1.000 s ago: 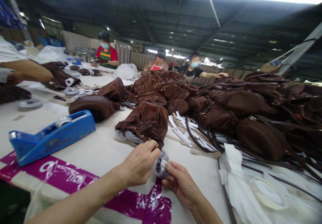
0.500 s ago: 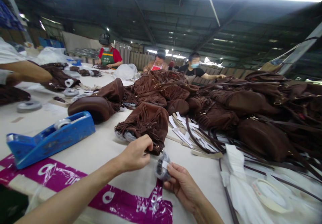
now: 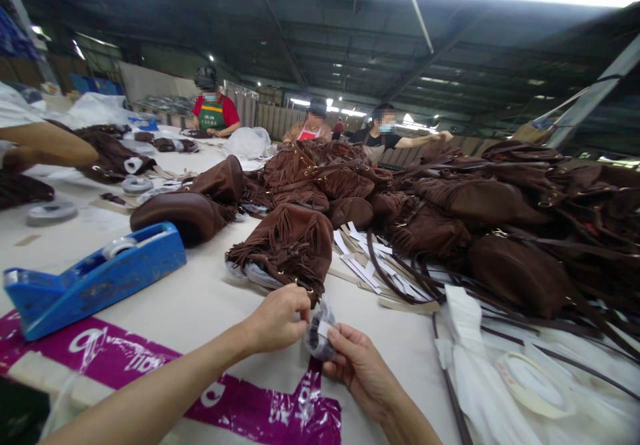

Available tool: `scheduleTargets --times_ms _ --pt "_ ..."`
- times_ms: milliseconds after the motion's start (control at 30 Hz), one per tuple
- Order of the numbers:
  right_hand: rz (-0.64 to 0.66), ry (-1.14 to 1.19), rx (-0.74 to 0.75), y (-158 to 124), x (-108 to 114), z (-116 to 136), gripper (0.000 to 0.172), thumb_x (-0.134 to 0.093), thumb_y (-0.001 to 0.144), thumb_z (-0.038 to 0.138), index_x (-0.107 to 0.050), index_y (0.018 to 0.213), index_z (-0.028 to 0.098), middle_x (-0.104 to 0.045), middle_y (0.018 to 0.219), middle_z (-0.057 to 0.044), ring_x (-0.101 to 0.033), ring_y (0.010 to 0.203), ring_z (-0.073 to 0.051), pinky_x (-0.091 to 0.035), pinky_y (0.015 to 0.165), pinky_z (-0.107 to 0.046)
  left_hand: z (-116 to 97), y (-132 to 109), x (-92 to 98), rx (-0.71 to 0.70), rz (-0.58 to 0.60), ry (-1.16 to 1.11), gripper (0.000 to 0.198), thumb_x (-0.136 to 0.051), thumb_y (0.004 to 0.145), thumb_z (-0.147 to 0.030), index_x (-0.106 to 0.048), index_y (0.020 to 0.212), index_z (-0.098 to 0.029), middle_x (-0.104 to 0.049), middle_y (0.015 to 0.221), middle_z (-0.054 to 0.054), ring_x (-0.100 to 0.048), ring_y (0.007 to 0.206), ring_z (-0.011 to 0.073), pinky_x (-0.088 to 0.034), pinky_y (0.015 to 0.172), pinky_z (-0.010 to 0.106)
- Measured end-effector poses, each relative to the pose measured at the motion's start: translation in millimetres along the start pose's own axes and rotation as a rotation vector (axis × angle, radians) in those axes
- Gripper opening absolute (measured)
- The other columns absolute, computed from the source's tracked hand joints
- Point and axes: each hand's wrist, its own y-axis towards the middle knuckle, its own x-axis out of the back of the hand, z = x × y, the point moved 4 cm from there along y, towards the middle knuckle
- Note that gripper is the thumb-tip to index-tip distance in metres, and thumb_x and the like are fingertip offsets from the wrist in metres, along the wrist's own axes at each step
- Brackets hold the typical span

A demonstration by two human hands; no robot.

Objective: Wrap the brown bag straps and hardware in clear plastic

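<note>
My right hand [image 3: 357, 362] grips a small plastic-wrapped bundle [image 3: 315, 344], dark and coiled inside clear film. A white strip [image 3: 324, 329] lies across it near my thumb. Close to the bundle's left side is my left hand [image 3: 281, 318], fingers pinched together; whatever they hold is hidden. Just beyond both hands lies a brown fringed bag [image 3: 287, 242] with gold-coloured rings, and grey plastic shows under its left edge. Purple printed tape [image 3: 260, 402] runs along the table edge below my hands.
A blue tape dispenser [image 3: 107, 275] stands at left. Brown bags [image 3: 440, 208] are heaped across the back and right. White paper strips [image 3: 357, 258], dark straps and a tape roll [image 3: 535, 385] lie at right. Several people work around the table; one arm [image 3: 60, 144] reaches in at left.
My left hand has moved slightly down and right, closer to the wrapped bundle. The right hand keeps its grip. The view has shifted a little.
</note>
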Motion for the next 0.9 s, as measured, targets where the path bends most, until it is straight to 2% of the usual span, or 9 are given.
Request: scheduleTargets --times_ms 67,133,233,433,533,633,700,800,900 --pt "0.002 -0.018 0.01 0 -1 0 0.043 -0.086 0.059 0.044 -0.063 0.076 0.012 -0.044 0.053 0.008 -0.035 0.044 -0.002 -0.052 0.048 -0.016 8 3 -2.7 0.251 0.141 -0.26 0.005 -0.054 0.057 -0.012 -0.055 0.06 -0.016 -0.055 0.062 -0.002 -0.047 0.063 0.0142 -0.034 0.059 0.024" --pt "0.005 -0.04 0.025 -1 -2 -1 0.044 -0.086 0.059 0.045 -0.063 0.077 0.012 -0.046 0.055 0.007 -0.037 0.045 -0.002 -0.051 0.048 -0.016 12 3 -5.3 0.43 0.261 -0.468 0.007 -0.057 0.053 -0.017 -0.057 0.06 -0.015 -0.05 0.055 -0.004 -0.041 0.055 0.012 -0.028 0.053 0.024" --pt "-0.006 -0.077 0.06 -1 -1 -2 0.044 -0.084 0.061 0.048 -0.063 0.076 0.012 -0.048 0.058 0.005 -0.041 0.048 -0.004 -0.051 0.049 -0.016 11 5 -4.2 0.516 0.284 -0.586 0.012 -0.06 0.049 -0.021 -0.057 0.058 -0.015 -0.047 0.052 -0.005 -0.037 0.054 0.011 -0.025 0.052 0.024" --pt "-0.042 -0.174 0.121 1 -2 -5 0.047 -0.08 0.062 0.054 -0.06 0.074 0.013 -0.051 0.062 0.004 -0.045 0.053 -0.006 -0.049 0.05 -0.017 -2 6 -11.5 0.459 0.254 -0.495 0.011 -0.053 0.051 -0.022 -0.053 0.06 -0.016 -0.043 0.052 -0.006 -0.035 0.054 0.011 -0.024 0.051 0.023" --pt "-0.083 -0.206 0.155 1 -2 -5 0.048 -0.08 0.061 0.056 -0.057 0.069 0.014 -0.045 0.058 0.005 -0.041 0.051 -0.006 -0.049 0.049 -0.018 -10 8 -11.7 0.426 0.225 -0.384 0.008 -0.053 0.052 -0.021 -0.052 0.058 -0.016 -0.042 0.052 -0.005 -0.036 0.055 0.0117 -0.022 0.05 0.024" --pt "-0.083 -0.172 0.139 0 0 -5 0.048 -0.081 0.059 0.056 -0.058 0.069 0.014 -0.039 0.054 0.008 -0.037 0.048 -0.005 -0.05 0.05 -0.019 -18 11 -9.8 0.322 0.293 -0.304 0.007 -0.052 0.057 -0.022 -0.054 0.061 -0.016 -0.046 0.055 -0.004 -0.039 0.058 0.0124 -0.024 0.051 0.024" --pt "-0.055 -0.144 0.122 -1 -1 -5 0.047 -0.081 0.06 0.055 -0.06 0.072 0.014 -0.038 0.053 0.008 -0.037 0.048 -0.005 -0.05 0.051 -0.018 -20 11 -9.3 0.241 0.316 -0.363 0.01 -0.053 0.062 -0.025 -0.055 0.067 -0.016 -0.047 0.06 -0.004 -0.041 0.06 0.0124 -0.028 0.053 0.023" --pt "-0.028 -0.118 0.118 -2 -1 -4 0.047 -0.082 0.059 0.053 -0.061 0.072 0.014 -0.04 0.053 0.008 -0.037 0.047 -0.004 -0.049 0.051 -0.017 -12 10 -10.1 0.206 0.193 -0.551 0.016 -0.057 0.061 -0.024 -0.05 0.074 -0.016 -0.046 0.065 -0.005 -0.04 0.062 0.0111 -0.031 0.055 0.022" --pt "-0.027 -0.108 0.125 -2 -1 -4 0.047 -0.084 0.058 0.052 -0.06 0.069 0.013 -0.041 0.051 0.008 -0.037 0.046 -0.004 -0.05 0.053 -0.019 -2 6 -17.6 0.235 0.099 -0.644 0.019 -0.059 0.061 -0.02 -0.047 0.075 -0.016 -0.044 0.064 -0.006 -0.037 0.06 0.0095 -0.029 0.053 0.02"
